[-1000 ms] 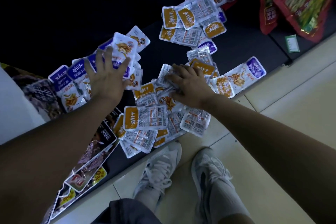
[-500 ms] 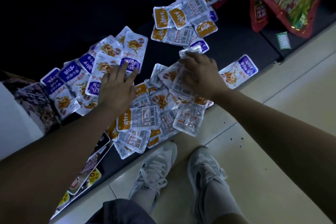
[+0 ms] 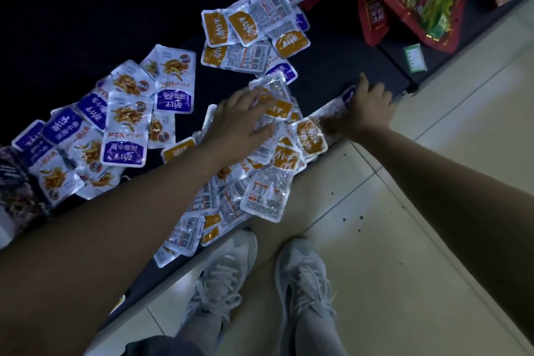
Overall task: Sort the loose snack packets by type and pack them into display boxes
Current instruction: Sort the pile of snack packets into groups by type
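Now sorting snack packets by colour on a dark shelf

The left hand (image 3: 242, 120) lies flat, fingers spread wide, on a heap of small silver foil packets with orange labels (image 3: 284, 160) at the front edge of the black shelf (image 3: 332, 66). The right hand (image 3: 368, 105) covers a stray silver packet with a purple label (image 3: 335, 110) at that edge; whether it pinches it cannot be told. The sound move is probably to pin the heap and slide the stray left to the purple-labelled group (image 3: 124, 130). Overhanging packets could slip to the pale tiled floor (image 3: 404, 211). No display box shows.
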A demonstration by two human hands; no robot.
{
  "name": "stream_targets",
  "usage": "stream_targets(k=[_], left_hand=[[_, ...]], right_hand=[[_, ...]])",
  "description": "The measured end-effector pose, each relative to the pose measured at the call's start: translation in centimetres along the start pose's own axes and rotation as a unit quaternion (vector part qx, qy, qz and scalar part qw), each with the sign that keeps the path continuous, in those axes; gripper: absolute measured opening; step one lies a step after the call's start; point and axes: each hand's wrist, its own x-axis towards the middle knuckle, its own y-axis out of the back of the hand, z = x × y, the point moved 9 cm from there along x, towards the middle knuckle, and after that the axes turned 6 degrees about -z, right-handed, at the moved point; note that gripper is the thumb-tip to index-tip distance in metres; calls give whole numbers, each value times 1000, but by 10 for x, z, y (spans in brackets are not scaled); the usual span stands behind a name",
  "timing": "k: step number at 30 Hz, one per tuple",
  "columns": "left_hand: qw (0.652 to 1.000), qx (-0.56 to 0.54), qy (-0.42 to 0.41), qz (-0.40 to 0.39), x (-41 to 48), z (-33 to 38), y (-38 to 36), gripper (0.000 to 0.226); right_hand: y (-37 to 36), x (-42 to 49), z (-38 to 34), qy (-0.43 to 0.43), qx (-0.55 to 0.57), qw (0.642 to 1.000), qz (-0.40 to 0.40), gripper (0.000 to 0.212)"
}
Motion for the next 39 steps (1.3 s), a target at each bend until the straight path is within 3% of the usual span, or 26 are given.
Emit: stream_targets(k=[3, 5, 11, 15, 19, 22, 24, 27, 30, 33, 36, 39], left_hand=[[999, -28, -11, 19, 0, 2, 1, 61], [999, -34, -19, 37, -1, 1, 4, 62], [997, -44, -8, 69, 17, -6, 13, 53], [999, -25, 0, 45, 27, -11, 9, 51], [989, -107, -2, 101, 20, -15, 20, 41], [949, -275, 64, 140, 17, -27, 31, 35], [888, -420, 106, 153, 14, -32, 34, 35], [837, -479, 169, 204, 4, -46, 40, 37], [857, -377, 203, 286, -14, -71, 59, 45], [887, -237, 259, 300, -37, -106, 67, 58], [905, -114, 283, 295, -55, -137, 74, 55], [912, 85, 319, 244, -56, -140, 74, 37]], right_hand=[[-1, 10, 12, -19, 72, 997, -11, 95], [2, 14, 21, -25, 190, 981, -5, 81], [21, 14, 25, -19, 510, 858, 65, 37], [11, 13, -1, -16, 641, 767, 5, 29], [-1, 7, -38, 22, 678, 731, -77, 22], [-7, -9, -70, 71, 658, 737, -137, 25], [-9, -20, -91, 108, 628, 752, -172, 23], [-13, -32, -118, 174, 550, 792, -199, 19], [-19, -37, -133, 236, 410, 864, -172, 34], [-26, -40, -148, 324, 181, 924, -97, 48], [-38, -41, -154, 351, 40, 934, -64, 45], [-27, -38, -157, 358, 36, 933, -12, 31]])
